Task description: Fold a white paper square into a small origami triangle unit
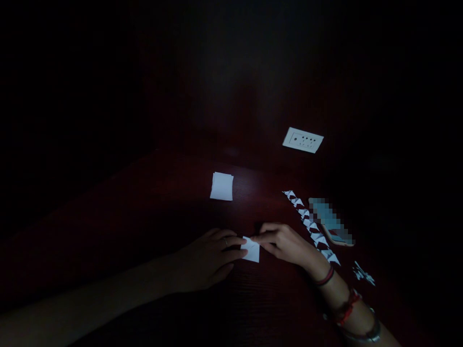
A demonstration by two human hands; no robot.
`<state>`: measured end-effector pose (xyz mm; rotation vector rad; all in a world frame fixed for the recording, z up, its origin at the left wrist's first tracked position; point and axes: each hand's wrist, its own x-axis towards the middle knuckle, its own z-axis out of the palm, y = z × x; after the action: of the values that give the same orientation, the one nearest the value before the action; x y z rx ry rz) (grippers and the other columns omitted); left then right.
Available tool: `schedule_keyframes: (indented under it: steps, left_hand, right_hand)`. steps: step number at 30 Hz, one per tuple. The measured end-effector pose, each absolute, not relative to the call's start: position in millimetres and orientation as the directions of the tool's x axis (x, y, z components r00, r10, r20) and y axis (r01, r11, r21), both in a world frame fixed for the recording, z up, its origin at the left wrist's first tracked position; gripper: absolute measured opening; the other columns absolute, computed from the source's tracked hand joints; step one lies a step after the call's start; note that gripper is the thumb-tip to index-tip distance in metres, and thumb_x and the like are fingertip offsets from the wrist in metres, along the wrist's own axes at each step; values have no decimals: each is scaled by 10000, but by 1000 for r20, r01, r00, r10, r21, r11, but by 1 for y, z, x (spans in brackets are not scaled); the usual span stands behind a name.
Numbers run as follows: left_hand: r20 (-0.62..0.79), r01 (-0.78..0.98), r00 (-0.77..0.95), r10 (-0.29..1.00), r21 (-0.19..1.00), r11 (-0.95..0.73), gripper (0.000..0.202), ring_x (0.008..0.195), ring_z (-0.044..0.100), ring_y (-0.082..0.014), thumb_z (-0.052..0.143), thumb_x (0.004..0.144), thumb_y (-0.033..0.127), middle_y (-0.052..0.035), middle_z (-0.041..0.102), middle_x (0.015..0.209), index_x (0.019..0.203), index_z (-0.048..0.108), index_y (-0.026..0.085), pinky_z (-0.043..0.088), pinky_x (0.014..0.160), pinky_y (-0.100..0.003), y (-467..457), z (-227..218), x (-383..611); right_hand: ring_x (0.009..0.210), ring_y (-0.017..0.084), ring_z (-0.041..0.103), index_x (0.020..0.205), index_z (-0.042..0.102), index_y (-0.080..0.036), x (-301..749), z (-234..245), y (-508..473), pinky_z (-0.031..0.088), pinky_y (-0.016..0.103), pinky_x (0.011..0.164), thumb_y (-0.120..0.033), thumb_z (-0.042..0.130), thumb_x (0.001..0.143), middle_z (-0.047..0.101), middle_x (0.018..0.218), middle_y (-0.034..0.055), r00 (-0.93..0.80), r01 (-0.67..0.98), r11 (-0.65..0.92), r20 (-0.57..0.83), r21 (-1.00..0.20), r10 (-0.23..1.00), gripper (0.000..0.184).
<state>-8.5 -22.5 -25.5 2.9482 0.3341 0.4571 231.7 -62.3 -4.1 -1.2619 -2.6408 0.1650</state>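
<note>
A small white paper square [252,254] lies on the dark reddish table, a faint crease line showing across it. My left hand [217,253], with a ring on one finger, is open and stretched out flat, its fingertips resting on the paper's left side. From the right, my right hand [284,242] has its fingers bent and closed at the paper's upper right corner, gripping that edge. Its thumb is partly hidden. Just beyond my right hand runs a row of several small folded white paper pieces [309,223].
Farther back lies a stack of white paper squares [222,187]. A phone [331,221] with a blurred screen rests right of the folded row. Thin white scraps [363,273] lie near my right forearm. A socket plate [303,140] is on the back wall. The surroundings are very dark.
</note>
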Motion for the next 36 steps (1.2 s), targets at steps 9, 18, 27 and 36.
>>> schedule_keyframes:
  steps: [9, 18, 27, 36]
  left_hand:
    - [309, 187, 920, 241, 194, -963, 385, 1128, 364, -213, 425, 843, 204, -16, 435, 1258, 1226, 413, 242, 304, 932, -375, -24, -24, -8]
    - [280, 206, 927, 251, 182, -962, 444, 1140, 355, -217, 429, 837, 208, -35, 431, 1260, 1274, 351, 205, 309, 941, -367, -24, -21, -6]
    - [282, 222, 926, 252, 134, -966, 446, 1207, 288, -238, 413, 845, 231, -33, 329, 1349, 1285, 341, 218, 297, 952, -386, -23, -26, -8]
    - [240, 227, 936, 259, 152, -962, 442, 1196, 287, -233, 426, 840, 222, -32, 337, 1341, 1276, 353, 215, 284, 962, -397, -21, -25, -6]
  right_hand:
    - [718, 123, 534, 1036, 599, -227, 227, 4, -71, 398, 227, 645, -175, 450, 827, 569, 818, 23, -602, 794, 606, 75, -41, 795, 262]
    - [740, 118, 550, 997, 616, -222, 227, 7, -72, 413, 220, 677, -159, 473, 799, 579, 847, 19, -550, 816, 560, 109, -144, 828, 252]
    - [767, 130, 563, 1027, 610, -226, 232, 8, -71, 419, 231, 690, -249, 500, 815, 593, 870, 25, -546, 811, 556, 105, -184, 831, 240]
    - [735, 158, 557, 871, 635, -173, 219, 12, -78, 404, 272, 646, -261, 460, 839, 591, 776, 47, -547, 837, 542, 77, 77, 833, 198]
